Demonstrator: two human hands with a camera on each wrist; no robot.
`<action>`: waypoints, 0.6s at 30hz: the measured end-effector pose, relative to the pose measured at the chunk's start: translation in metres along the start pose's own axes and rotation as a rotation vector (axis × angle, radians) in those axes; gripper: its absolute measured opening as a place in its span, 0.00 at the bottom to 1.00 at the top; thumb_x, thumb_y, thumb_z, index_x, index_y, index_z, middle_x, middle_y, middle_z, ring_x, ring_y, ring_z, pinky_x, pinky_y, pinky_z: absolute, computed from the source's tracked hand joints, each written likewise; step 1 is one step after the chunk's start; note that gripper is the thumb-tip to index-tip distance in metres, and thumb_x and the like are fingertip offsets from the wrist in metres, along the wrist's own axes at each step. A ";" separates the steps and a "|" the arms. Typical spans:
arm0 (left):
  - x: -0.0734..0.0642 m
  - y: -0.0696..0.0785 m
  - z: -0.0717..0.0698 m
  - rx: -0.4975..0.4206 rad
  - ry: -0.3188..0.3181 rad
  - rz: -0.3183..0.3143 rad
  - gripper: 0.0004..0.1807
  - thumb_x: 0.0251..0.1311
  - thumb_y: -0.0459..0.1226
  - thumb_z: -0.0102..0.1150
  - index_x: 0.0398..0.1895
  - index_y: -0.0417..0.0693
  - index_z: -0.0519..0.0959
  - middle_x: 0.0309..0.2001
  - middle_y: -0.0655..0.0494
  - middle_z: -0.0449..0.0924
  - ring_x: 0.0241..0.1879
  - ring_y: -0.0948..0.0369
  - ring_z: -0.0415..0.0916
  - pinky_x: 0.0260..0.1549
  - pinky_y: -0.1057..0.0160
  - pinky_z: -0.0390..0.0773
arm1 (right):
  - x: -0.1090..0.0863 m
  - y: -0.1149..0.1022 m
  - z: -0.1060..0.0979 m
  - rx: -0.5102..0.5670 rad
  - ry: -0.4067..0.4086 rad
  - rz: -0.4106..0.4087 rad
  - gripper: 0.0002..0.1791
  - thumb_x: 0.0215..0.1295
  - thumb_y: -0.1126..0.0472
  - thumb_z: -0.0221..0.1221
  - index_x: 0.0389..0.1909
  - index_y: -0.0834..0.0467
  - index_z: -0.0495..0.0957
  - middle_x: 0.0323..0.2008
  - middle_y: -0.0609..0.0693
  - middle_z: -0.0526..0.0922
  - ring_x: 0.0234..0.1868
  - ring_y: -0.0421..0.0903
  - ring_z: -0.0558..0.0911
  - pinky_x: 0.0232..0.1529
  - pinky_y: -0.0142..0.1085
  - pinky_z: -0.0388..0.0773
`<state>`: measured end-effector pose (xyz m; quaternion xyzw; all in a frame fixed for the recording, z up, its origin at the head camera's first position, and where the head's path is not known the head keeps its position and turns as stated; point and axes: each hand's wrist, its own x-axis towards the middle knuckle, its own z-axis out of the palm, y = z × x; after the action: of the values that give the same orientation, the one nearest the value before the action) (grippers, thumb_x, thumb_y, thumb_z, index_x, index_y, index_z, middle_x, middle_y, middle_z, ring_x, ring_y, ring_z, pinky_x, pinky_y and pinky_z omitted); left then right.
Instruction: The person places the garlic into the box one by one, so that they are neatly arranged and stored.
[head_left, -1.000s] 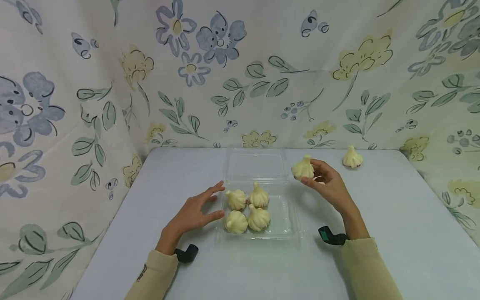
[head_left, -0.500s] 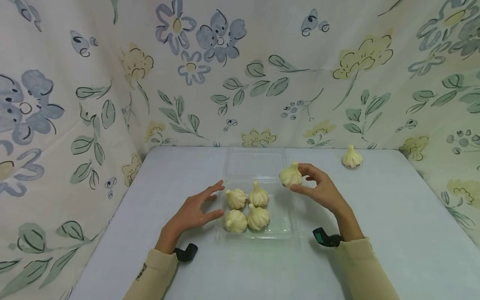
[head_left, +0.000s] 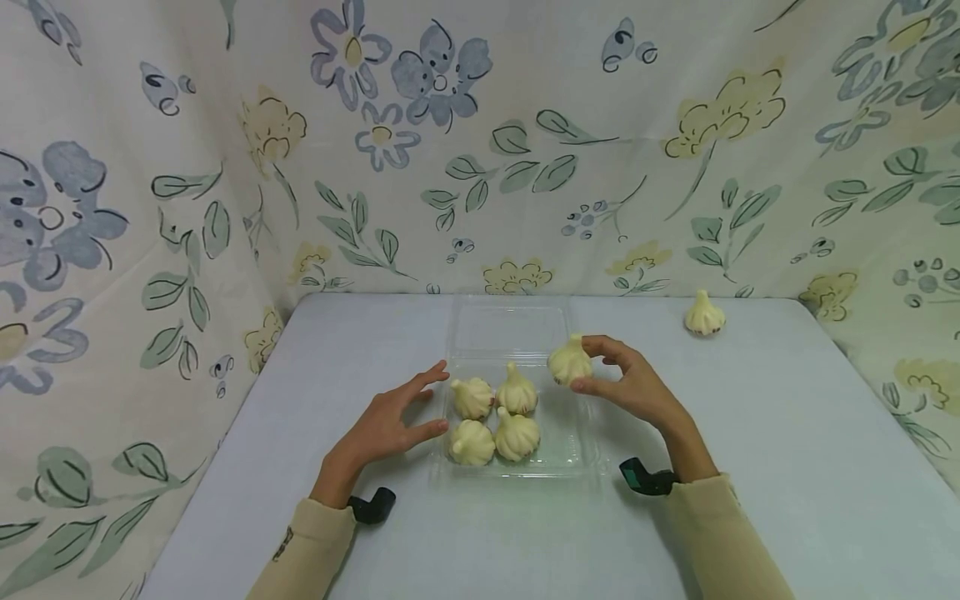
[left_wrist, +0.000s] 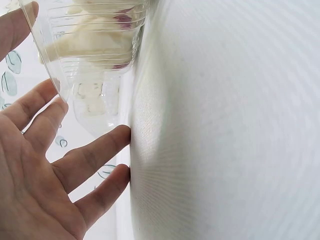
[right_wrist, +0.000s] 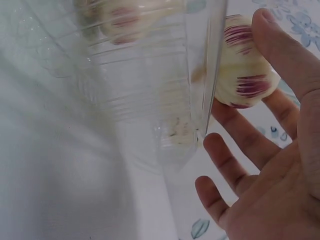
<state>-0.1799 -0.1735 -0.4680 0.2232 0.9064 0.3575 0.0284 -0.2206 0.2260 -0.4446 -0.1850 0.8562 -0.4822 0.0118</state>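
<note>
Head view: the right grip (head_left: 635, 387) pinches a garlic bulb (head_left: 567, 367), stem toward the curtain (head_left: 420, 225), long-axis tilt unclear.

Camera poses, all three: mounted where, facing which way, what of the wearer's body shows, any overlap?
Head: worn on the head, facing forward and down at the clear plastic container and floral fabric; left hand, right hand and beige sleeves show.
Left wrist: worn there, facing forward past that hand to the container's side; left palm side shows.
Right wrist: worn there, facing the container's side and held garlic bulb; right palm side shows.
Shared: head and right wrist both catch the held bulb.
</note>
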 end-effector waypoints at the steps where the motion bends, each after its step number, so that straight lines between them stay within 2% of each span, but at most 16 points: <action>1: 0.000 0.000 0.000 0.000 0.001 0.000 0.45 0.63 0.53 0.67 0.81 0.66 0.56 0.75 0.66 0.67 0.65 0.51 0.78 0.66 0.31 0.66 | 0.000 0.000 0.000 -0.001 -0.004 0.001 0.32 0.57 0.54 0.75 0.63 0.52 0.76 0.58 0.53 0.81 0.62 0.53 0.73 0.68 0.57 0.65; 6: 0.000 -0.001 0.001 -0.006 0.002 0.001 0.45 0.63 0.52 0.68 0.81 0.65 0.57 0.75 0.66 0.67 0.65 0.50 0.78 0.66 0.31 0.66 | -0.002 -0.001 0.002 -0.010 -0.036 0.037 0.35 0.57 0.52 0.75 0.65 0.54 0.76 0.64 0.55 0.78 0.68 0.57 0.70 0.69 0.62 0.63; 10: 0.001 -0.001 0.000 -0.014 -0.003 0.001 0.45 0.63 0.53 0.68 0.81 0.65 0.57 0.76 0.66 0.65 0.66 0.50 0.77 0.67 0.31 0.65 | -0.002 -0.001 0.002 -0.011 -0.063 0.045 0.33 0.56 0.51 0.76 0.63 0.50 0.78 0.66 0.52 0.76 0.70 0.57 0.67 0.70 0.64 0.61; 14: 0.001 -0.001 0.000 -0.019 -0.005 -0.002 0.46 0.62 0.55 0.67 0.80 0.72 0.55 0.76 0.67 0.66 0.66 0.51 0.77 0.67 0.32 0.65 | -0.002 -0.002 0.003 -0.027 -0.088 0.042 0.32 0.54 0.50 0.76 0.61 0.46 0.79 0.65 0.50 0.77 0.70 0.55 0.66 0.69 0.66 0.61; 18: 0.001 -0.002 0.000 -0.016 -0.005 0.005 0.46 0.62 0.56 0.66 0.80 0.77 0.52 0.74 0.68 0.68 0.66 0.51 0.77 0.67 0.32 0.66 | -0.003 -0.001 0.005 -0.047 -0.114 0.040 0.34 0.52 0.49 0.77 0.62 0.47 0.79 0.62 0.50 0.78 0.68 0.54 0.67 0.65 0.64 0.66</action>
<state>-0.1815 -0.1744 -0.4697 0.2260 0.9030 0.3641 0.0316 -0.2168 0.2222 -0.4465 -0.1953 0.8688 -0.4502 0.0658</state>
